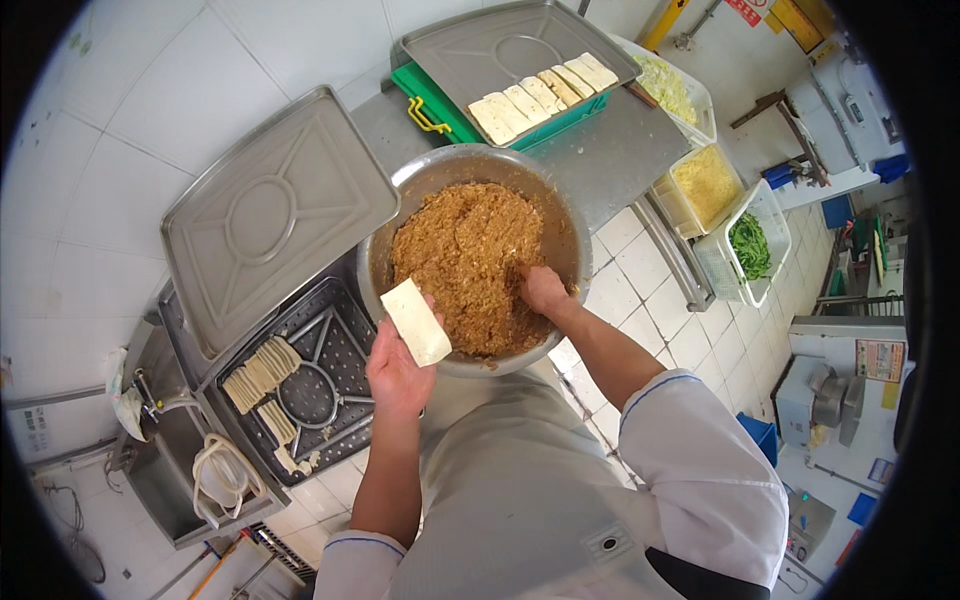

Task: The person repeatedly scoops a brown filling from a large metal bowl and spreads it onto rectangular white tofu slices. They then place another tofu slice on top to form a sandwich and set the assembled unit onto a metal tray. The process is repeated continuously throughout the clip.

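My left hand point(393, 362) holds a pale rectangular slice of tofu point(417, 322) over the near left rim of a big round metal bowl point(580, 235). The slice lies tilted across the palm and fingers. A mound of brown minced filling point(465, 250) takes up most of the bowl. At the mound's right side, my right hand point(546, 291) is curled into the filling, its fingertips hidden there. To the left, a dark perforated tray point(345, 385) carries stacked tofu slices point(262, 374) standing on edge. Beyond the bowl, a row of filled-looking tofu pieces point(540, 97) lies on a grey tray point(450, 45).
A grey ribbed tray point(290, 220) leans over the perforated tray. A green crate point(425, 100) sits under the far tray. On the right are tubs of shredded cabbage point(668, 88), yellow shreds point(708, 188) and green leaves point(750, 246). A metal sink point(165, 485) stands at left.
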